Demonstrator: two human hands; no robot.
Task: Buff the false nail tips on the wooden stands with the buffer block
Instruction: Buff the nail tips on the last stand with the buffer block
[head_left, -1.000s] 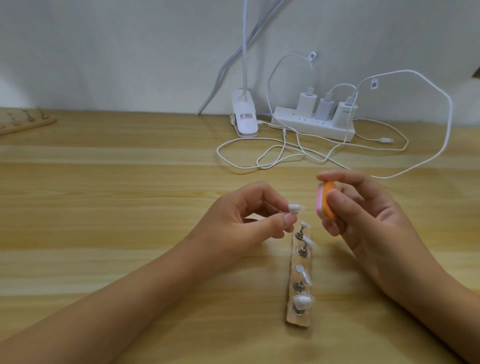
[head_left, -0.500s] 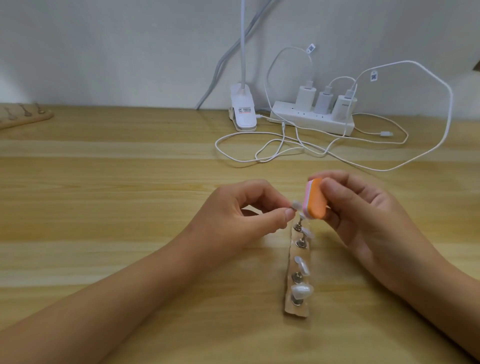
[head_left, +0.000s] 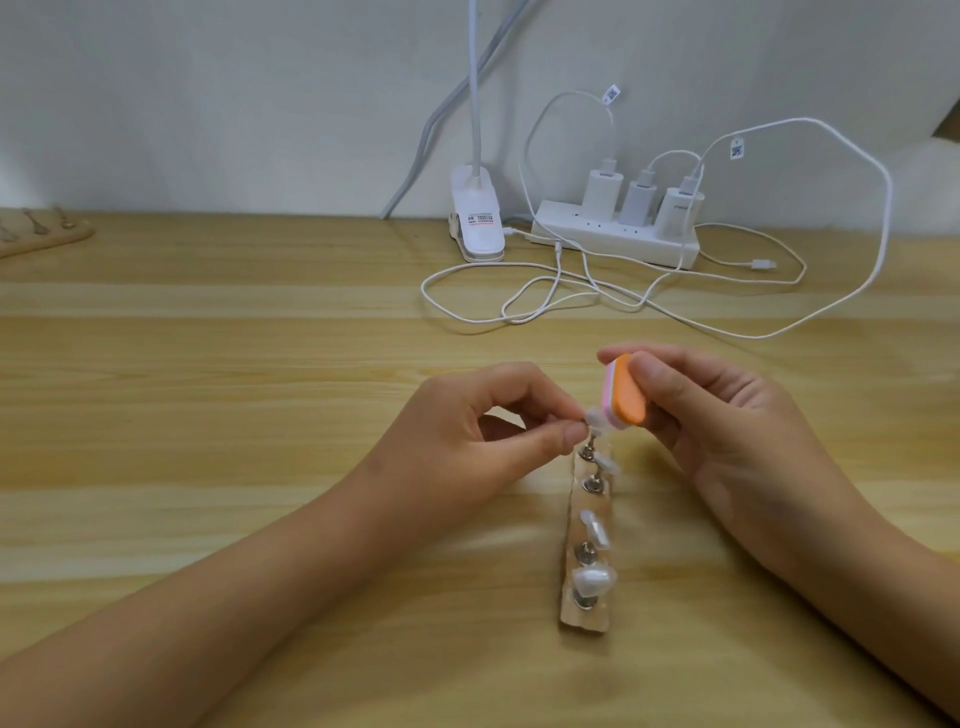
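Both hands have met: the left hand (head_left: 467, 436) pinches the farthest translucent false nail tip (head_left: 594, 419) on the narrow wooden stand (head_left: 577, 616). The right hand (head_left: 727, 431) grips the orange-and-pink buffer block (head_left: 626, 395), which now touches that tip, so buffing seems to be starting.

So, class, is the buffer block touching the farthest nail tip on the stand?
Touching: the head view shows the buffer block, held by the right hand, meeting the farthest nail tip with no gap.

nail tips (head_left: 595, 530): four;
wooden stands (head_left: 584, 618): two;
buffer block (head_left: 626, 397): one;
chargers (head_left: 640, 200): three;
power strip (head_left: 613, 244): one
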